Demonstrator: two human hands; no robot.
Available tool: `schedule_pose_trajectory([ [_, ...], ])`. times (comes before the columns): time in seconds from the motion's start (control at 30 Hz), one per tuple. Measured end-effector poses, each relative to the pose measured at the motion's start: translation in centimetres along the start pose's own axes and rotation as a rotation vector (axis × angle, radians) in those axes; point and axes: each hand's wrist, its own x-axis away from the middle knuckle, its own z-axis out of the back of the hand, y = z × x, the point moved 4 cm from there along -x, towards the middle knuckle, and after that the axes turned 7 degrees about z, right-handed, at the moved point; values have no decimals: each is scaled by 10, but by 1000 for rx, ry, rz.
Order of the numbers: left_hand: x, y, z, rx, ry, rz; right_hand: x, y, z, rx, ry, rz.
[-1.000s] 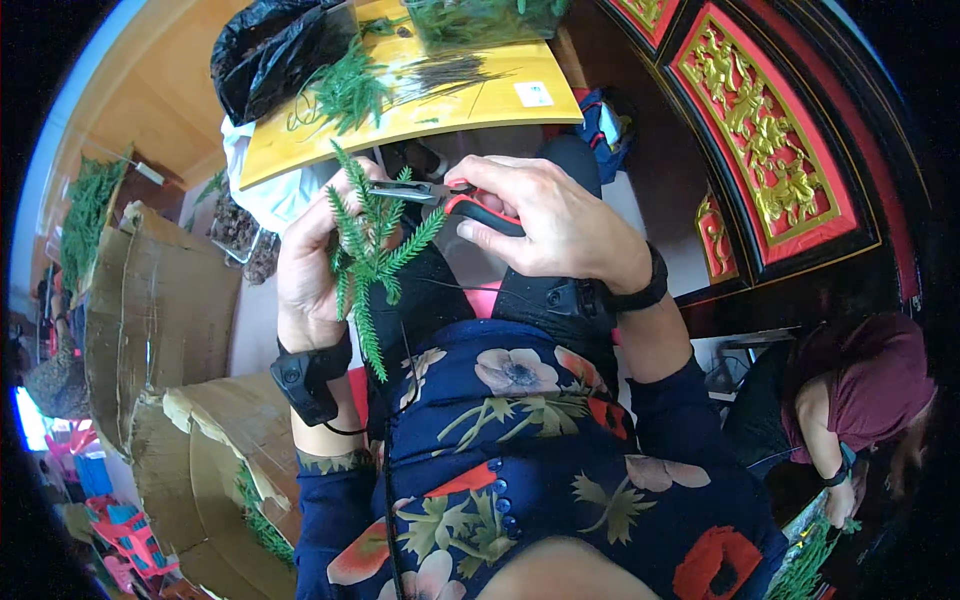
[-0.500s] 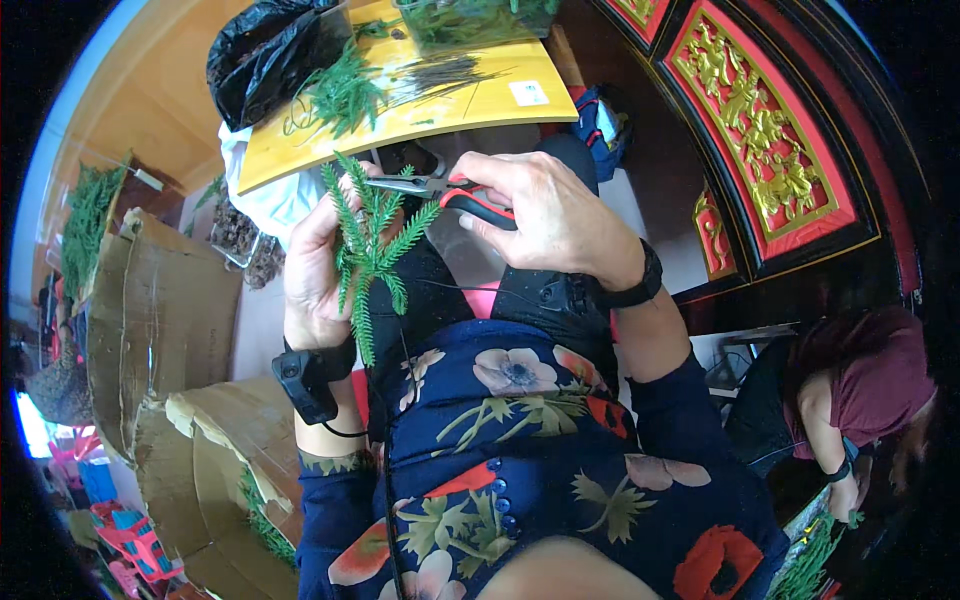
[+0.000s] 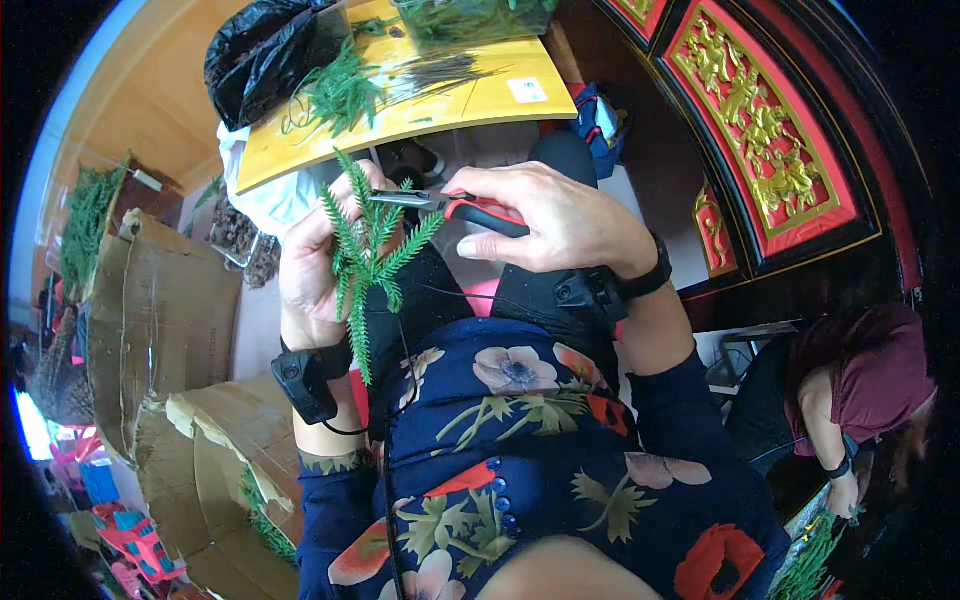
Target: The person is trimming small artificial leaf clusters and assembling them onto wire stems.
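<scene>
My left hand [image 3: 312, 262] is closed around a green artificial pine sprig [image 3: 368, 262], whose needled branches fan out over my lap. The stem, inside my fingers, is mostly hidden. A pair of long-nose pliers [image 3: 488, 214] with red and black handles is gripped in my right hand [image 3: 560, 220]. Its metal jaws point left and reach the top of the sprig beside my left fingers. Whether the jaws bite on anything is too small to tell.
Ahead stands a yellow table [image 3: 500, 95] bearing loose green sprigs [image 3: 342, 92], thin dark wires [image 3: 435, 75], a black plastic bag [image 3: 262, 65] and a clear bin of greenery [image 3: 475, 22]. Cardboard boxes [image 3: 180, 330] stand left. Another person [image 3: 850, 380] works at the right.
The pliers and my right hand have lowered slightly and shifted a little right, with the handles turned flatter. The sprig has tilted a bit and its lowest tip hangs lower.
</scene>
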Motion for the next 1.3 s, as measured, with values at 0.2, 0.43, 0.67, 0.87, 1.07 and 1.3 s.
schedule_pose_trajectory([
  [0.2,-1,-2,9,58,64,50,1,-2,3,60,47,-134],
  [0.43,2,1,16,69,135,-3,-3,-8,4,181,227,-178],
  [0.67,7,10,10,-179,220,-203,-3,-20,8,395,347,-176],
  [0.87,3,20,-9,-672,444,-496,4,-14,16,308,412,-147],
  [1.07,9,22,-18,-953,555,-767,-5,-21,-1,173,408,-115],
  [1.3,13,19,-17,-994,665,-762,-5,-11,-8,218,302,-207],
])
